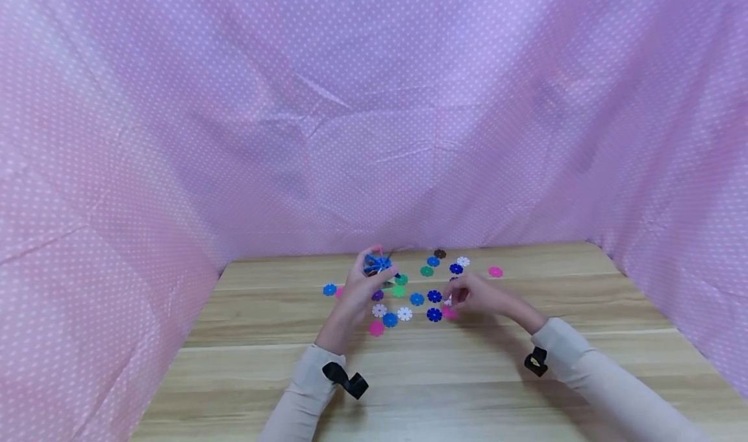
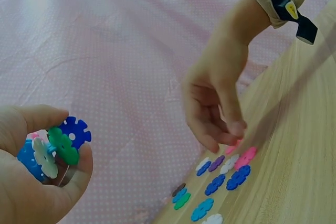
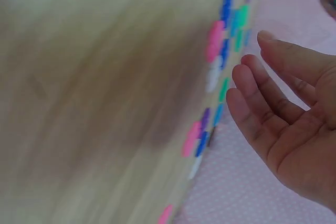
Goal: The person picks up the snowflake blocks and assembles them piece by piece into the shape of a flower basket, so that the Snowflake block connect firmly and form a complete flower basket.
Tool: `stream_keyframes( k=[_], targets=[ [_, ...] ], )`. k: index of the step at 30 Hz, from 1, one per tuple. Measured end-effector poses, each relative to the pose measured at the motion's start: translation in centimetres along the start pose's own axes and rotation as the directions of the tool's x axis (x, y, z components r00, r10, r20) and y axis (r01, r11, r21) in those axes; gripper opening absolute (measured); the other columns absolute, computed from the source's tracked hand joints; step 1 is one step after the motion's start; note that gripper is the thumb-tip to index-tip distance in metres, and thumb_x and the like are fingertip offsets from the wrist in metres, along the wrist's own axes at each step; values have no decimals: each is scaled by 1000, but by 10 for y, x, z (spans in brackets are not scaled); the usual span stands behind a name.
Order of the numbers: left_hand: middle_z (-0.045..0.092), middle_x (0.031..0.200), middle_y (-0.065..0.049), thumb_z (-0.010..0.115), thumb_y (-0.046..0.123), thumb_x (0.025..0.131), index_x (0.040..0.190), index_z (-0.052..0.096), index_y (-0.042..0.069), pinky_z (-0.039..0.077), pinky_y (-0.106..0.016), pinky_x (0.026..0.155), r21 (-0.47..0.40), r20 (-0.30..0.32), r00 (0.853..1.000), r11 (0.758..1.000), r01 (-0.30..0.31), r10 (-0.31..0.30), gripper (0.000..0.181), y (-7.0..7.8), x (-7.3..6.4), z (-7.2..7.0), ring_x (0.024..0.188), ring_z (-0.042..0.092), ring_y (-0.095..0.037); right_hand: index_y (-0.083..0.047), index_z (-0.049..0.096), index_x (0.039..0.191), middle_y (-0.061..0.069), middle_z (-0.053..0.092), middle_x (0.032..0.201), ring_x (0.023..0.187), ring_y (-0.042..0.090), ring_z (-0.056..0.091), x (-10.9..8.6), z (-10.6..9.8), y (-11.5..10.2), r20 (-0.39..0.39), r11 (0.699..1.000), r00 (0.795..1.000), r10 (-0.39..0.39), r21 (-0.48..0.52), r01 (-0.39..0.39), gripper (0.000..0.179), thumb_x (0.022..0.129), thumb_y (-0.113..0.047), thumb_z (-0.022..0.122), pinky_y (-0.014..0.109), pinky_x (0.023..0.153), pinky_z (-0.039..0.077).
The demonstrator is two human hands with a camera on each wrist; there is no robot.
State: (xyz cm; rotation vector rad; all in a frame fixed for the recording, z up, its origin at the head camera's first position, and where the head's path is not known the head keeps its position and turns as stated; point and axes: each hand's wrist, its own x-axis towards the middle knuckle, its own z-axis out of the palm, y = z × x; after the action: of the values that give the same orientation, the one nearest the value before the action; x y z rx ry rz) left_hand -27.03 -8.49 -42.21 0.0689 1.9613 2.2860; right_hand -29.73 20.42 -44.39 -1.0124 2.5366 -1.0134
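Note:
My left hand (image 1: pixel 356 289) grips a cluster of interlocked notched plastic discs (image 2: pixel 50 153) between thumb and fingers. Blue, white, green, dark blue and pink pieces show in that cluster in the left wrist view. Above the loose discs hovers my right hand (image 1: pixel 478 294), its fingers loosely bent and nothing between them in the right wrist view (image 3: pixel 283 103). Closest below its fingertips in the head view are a pink disc (image 1: pixel 448 313), a white one and a dark blue disc (image 1: pixel 434 296).
Several loose flower-shaped discs lie flat on the wooden table (image 1: pixel 409 390), among them a light blue disc (image 1: pixel 417 299) and a green disc (image 1: pixel 426 271). A pink disc (image 1: pixel 495 272) sits apart at the right. Pink dotted cloth (image 1: pixel 374 137) walls the back and sides.

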Motion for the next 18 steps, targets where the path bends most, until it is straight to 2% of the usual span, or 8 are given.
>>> stream_keyframes(
  k=[3,6,9,12,15,18],
  targets=[
    [52,131,-13,74,18,93,151,40,20,52,-31,90,-2,25,1000,1000,-7,7,67,0,-1,0,105,59,-19,-2,75,108,8,70,87,77,12,61,-2,4,7,41,999,999,26,-26,-25,23,86,-3,78,20,68,53],
    [56,125,-9,73,20,94,152,39,22,53,-33,93,2,54,998,1000,-14,14,66,-1,-1,0,100,63,-16,-4,75,112,4,68,85,75,8,56,-1,8,10,63,997,997,39,-64,-35,26,86,-6,79,20,65,50],
    [60,117,-5,71,21,96,152,37,24,50,-41,99,-1,80,997,1000,-13,13,65,-1,-2,0,96,65,-14,-3,75,112,3,67,84,74,7,54,0,12,11,59,995,997,52,-93,-47,26,86,-4,78,20,64,49],
    [62,116,-3,70,22,97,153,37,26,47,-42,107,-3,85,996,1000,-14,14,65,-1,-3,0,100,66,-14,-5,76,109,3,67,85,75,7,54,1,13,10,47,993,996,74,-98,-69,23,85,-3,78,20,65,49],
    [57,129,-8,71,23,97,153,38,27,44,-43,113,9,80,997,1000,-24,23,65,-1,-4,0,108,65,-18,-5,74,102,4,67,86,75,8,56,1,13,10,43,994,996,78,-76,-75,18,84,-3,79,20,66,50],
    [41,153,-12,72,23,96,154,38,29,44,-44,113,-6,69,997,999,-40,41,67,-3,-5,0,112,63,-18,-4,69,97,7,66,87,77,12,57,-3,15,9,43,997,996,78,-31,-76,18,82,0,79,21,66,51]
  ],
)
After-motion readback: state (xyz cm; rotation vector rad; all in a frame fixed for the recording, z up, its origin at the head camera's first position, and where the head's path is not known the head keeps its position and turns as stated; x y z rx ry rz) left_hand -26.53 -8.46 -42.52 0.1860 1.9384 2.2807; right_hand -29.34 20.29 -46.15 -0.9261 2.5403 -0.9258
